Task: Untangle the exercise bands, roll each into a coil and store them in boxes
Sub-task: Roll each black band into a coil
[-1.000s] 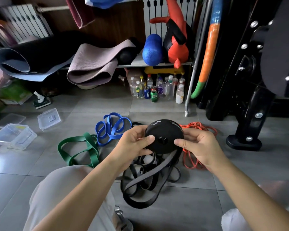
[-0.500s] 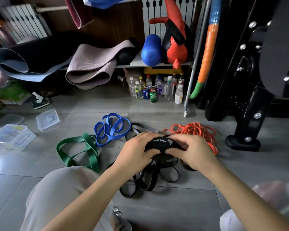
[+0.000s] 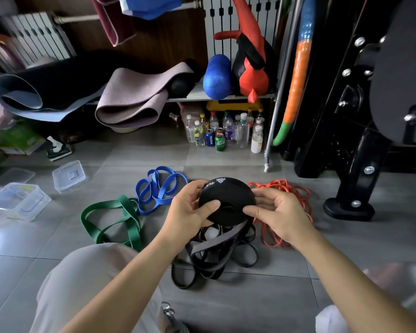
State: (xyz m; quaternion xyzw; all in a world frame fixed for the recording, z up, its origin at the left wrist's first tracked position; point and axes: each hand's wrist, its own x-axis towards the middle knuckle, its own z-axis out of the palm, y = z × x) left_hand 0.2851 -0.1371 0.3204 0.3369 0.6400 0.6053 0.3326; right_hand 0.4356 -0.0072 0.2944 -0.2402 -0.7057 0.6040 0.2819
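A thick black band coil (image 3: pixel 228 198) is held up flat-side toward me above the floor. My left hand (image 3: pixel 190 207) grips its left edge, thumb pressed on the face. My right hand (image 3: pixel 276 212) grips the right edge, thumb on the face too. The band's loose black tail (image 3: pixel 214 255) hangs down into a tangled heap on the tiles. A blue band (image 3: pixel 159 188), a green band (image 3: pixel 113 219) and a thin orange band (image 3: pixel 291 203) lie loose on the floor around it. Clear plastic boxes (image 3: pixel 17 200) sit at the far left.
A clear lid (image 3: pixel 69 175) lies near the boxes. Bottles and cans (image 3: pixel 223 133) stand under a shelf with rolled mats (image 3: pixel 130 99). A black machine base (image 3: pixel 348 207) sits at the right. My knees (image 3: pixel 89 284) fill the bottom of the view.
The coil was tipped edge-on and lowered half a second ago; now it is raised and turned face-up toward me, both thumbs back on its face.
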